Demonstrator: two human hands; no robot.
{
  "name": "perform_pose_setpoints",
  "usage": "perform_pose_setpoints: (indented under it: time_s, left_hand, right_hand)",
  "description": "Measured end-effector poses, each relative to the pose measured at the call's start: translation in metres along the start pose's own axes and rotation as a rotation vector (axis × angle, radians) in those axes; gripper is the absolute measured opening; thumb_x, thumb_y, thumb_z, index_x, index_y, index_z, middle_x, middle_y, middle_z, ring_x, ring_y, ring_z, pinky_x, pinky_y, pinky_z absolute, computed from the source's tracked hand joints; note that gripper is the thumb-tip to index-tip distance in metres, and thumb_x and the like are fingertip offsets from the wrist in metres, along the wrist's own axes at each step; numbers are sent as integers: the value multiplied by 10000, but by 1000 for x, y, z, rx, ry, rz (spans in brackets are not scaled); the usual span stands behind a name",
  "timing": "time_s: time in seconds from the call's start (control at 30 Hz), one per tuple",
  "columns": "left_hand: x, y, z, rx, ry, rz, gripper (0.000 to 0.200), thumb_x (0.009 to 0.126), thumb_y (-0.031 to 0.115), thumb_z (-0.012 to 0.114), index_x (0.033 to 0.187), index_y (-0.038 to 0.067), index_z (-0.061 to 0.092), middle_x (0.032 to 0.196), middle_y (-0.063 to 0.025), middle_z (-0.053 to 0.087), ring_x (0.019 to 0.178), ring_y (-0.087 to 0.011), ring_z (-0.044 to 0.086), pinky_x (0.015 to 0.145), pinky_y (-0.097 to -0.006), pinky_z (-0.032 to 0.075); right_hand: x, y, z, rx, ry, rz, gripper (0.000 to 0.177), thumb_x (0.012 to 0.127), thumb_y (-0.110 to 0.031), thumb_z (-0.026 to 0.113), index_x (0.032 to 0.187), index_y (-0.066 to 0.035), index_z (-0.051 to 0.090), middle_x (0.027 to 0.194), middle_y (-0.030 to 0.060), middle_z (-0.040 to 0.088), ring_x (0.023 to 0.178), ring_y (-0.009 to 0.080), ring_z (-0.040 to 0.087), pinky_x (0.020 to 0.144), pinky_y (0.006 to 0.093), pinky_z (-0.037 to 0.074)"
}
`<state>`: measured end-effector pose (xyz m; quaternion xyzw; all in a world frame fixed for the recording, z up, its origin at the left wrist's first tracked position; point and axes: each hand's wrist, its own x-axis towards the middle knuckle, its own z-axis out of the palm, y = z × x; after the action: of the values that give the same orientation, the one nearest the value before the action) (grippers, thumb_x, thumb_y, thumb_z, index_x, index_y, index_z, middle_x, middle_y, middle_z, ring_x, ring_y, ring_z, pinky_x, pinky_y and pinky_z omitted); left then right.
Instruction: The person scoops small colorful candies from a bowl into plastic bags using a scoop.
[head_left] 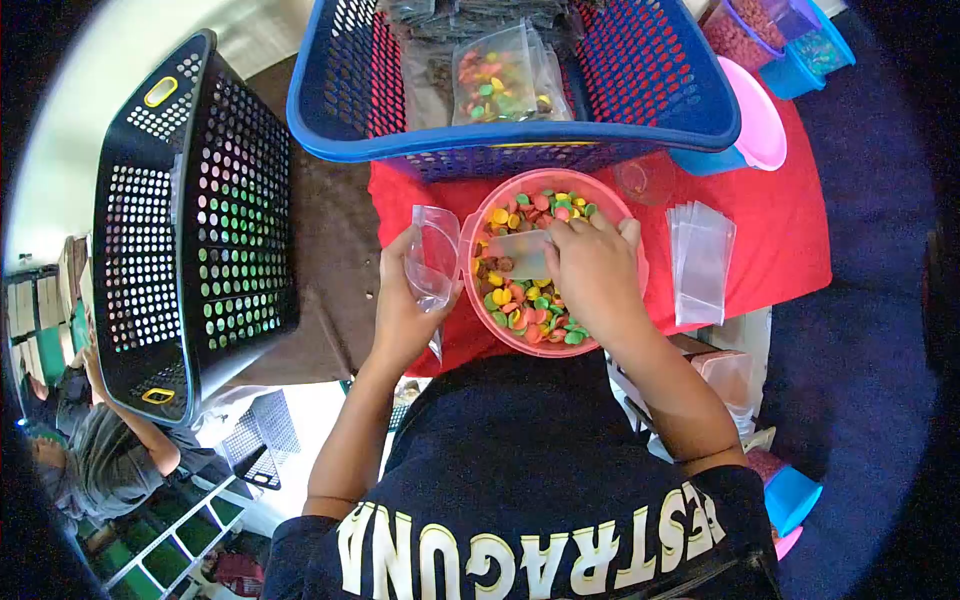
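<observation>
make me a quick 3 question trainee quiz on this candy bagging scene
1. True or false: the left hand holds a small clear plastic bag.
2. The right hand is: A) inside the round pink plastic bowl of coloured round candies; B) hanging free at the side; C) out of view.
3. Fill in: the bowl stands on a ___ cloth.
Key: 1 true; 2 A; 3 red.
</observation>
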<state>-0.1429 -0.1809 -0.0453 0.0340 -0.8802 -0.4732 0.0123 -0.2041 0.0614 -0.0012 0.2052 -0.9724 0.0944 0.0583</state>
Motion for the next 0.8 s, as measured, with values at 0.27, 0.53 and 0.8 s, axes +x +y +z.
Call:
perform_pose_setpoints:
  time_s: [0.27,0.53,0.8]
  left_hand:
    - [2,-8,4,-2,45,62,880,787,163,870,1493,25,363,1427,-194,468,1321,-352,495,1105,-444,420]
    - [-12,-9,4,-53,2,-11,905,768,160,876,1489,11,351,1408,-207,454,1323,-347,488,1113,-444,415]
    - [-17,-14,8,-49,-2,-31,928,767,191,888,1493,12,338,1422,-198,444,1320,-345,492,1104,-442,421]
  right_hand:
    - [-3,-9,-4,54,-130,28,207,947,-269,612,886,-86,689,826,110,714,866,292,661,823,473,378]
    - [-12,11,-8,142,-278,121,209,899,-284,639,831,-102,716,781,102,720,806,284,678,814,475,402]
    - [-17,7,-13,113,-162,131,197,931,-282,626,926,-118,735,875,94,738,972,289,642,869,474,376]
